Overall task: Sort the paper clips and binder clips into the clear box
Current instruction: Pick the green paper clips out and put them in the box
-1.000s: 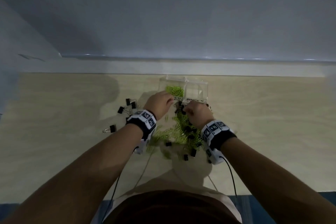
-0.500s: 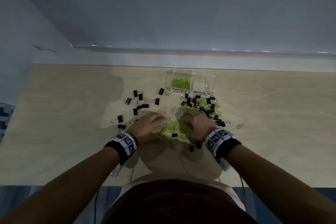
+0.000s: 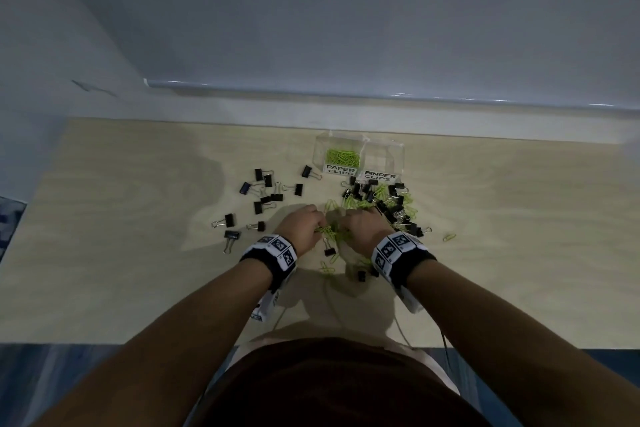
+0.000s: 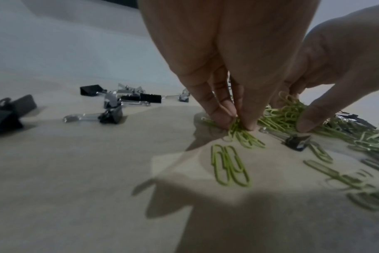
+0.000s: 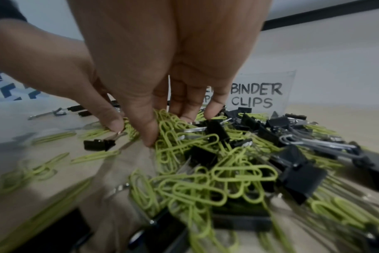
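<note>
The clear box (image 3: 401, 159) stands at the back of the table. Its "PAPER CLIPS" compartment (image 3: 343, 157) holds green clips; I see none in the "BINDER CLIPS" compartment (image 5: 257, 95). In front lies a mixed pile of green paper clips (image 5: 206, 184) and black binder clips (image 5: 301, 178). My left hand (image 4: 238, 123) pinches a small bunch of paper clips (image 4: 247, 138) against the table at the pile's left edge. My right hand (image 5: 169, 126) digs into the pile, thumb and fingers curled round a clump of paper clips. Both hands (image 3: 313, 229) (image 3: 349, 225) are close together.
Loose binder clips (image 3: 266, 194) are scattered left of the pile on the light wooden table (image 3: 138, 253), and one paper clip (image 3: 449, 237) lies alone to the right. A grey wall runs behind the box. Cables trail from my wrists toward the table's near edge.
Both hands came back from the box to the near side of the pile. Half a second ago they lay spread over the clips; now the fingers have drawn together on paper clips.
</note>
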The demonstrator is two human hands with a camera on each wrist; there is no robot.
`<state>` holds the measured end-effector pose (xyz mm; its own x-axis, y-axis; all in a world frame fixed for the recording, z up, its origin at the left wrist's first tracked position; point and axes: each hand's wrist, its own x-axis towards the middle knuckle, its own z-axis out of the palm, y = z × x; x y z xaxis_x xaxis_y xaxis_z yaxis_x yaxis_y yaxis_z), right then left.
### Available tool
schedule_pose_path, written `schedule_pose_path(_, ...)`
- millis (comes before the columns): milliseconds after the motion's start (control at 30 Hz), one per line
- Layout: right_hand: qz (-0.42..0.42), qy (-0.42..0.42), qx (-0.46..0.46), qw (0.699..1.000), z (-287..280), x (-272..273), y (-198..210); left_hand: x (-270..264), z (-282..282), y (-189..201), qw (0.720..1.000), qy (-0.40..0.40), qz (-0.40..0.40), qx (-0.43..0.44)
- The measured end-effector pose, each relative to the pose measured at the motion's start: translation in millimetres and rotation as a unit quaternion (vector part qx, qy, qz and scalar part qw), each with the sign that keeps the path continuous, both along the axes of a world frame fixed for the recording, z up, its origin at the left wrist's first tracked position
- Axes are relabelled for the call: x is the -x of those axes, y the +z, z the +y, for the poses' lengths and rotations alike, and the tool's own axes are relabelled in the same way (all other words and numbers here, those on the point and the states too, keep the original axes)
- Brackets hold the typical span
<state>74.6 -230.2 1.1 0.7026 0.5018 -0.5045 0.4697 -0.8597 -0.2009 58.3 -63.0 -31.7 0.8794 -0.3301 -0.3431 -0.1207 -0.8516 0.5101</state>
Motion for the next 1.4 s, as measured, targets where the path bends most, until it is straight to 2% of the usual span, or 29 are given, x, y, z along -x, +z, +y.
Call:
schedule_pose_path(100, 0.012, -0.067, -0.022, 0.997, -2, -4, -2, -5, -1, 4, 0.999, -0.017, -0.004, -0.03)
schedule_pose_path(167, 0.036, -0.172, -0.096, 0.98, -8, -7, -3, -6, 2, 6, 1.0, -0.007, -0.004, -0.026)
schedule_pose_path(267, 0.066, -0.306, -0.205, 0.927, -17, -9, -2, -8, 8, 7, 0.998, 0.051, -0.002, 0.037)
schedule_pose_path(367, 0.107, -0.416, -0.314, 0.847, -23, -12, 0, -15, 9, 13, 0.985, 0.12, 0.003, 0.122)
schedule_pose_path(533, 0.105, -0.477, -0.374, 0.788, -26, -40, 13, -50, -3, 38, 0.961, 0.189, -0.029, 0.2)
schedule_pose_path(733, 0.023, -0.493, -0.435, 0.753, -17, -90, 41, -106, -29, 55, 0.94, 0.256, -0.075, 0.213)
schedule_pose_path(867, -0.048, -0.486, -0.397, 0.777, -6, -119, 37, -126, -40, 53, 0.943, 0.272, -0.081, 0.175)
schedule_pose_path(1033, -0.022, -0.437, -0.32, 0.841, 1, -121, 27, -119, -32, 47, 0.953, 0.241, -0.061, 0.171)
schedule_pose_path(1100, -0.049, -0.388, -0.304, 0.869, -7, -111, 25, -99, -26, 48, 0.959, 0.208, -0.086, 0.169)
schedule_pose_path(1167, -0.108, -0.319, -0.289, 0.896, -17, -95, 21, -70, -21, 47, 0.976, 0.145, -0.088, 0.14)
schedule_pose_path(1233, -0.137, -0.248, -0.254, 0.925, -25, -78, 13, -36, -17, 41, 0.994, 0.041, -0.031, 0.097)
schedule_pose_path(1333, -0.092, -0.179, -0.153, 0.967, -30, -62, -4, -2, -17, 22, 0.991, -0.122, 0.048, 0.01)
schedule_pose_path(1400, -0.071, -0.171, -0.113, 0.976, -28, -56, -11, 9, -20, 12, 0.985, -0.158, 0.056, -0.036)
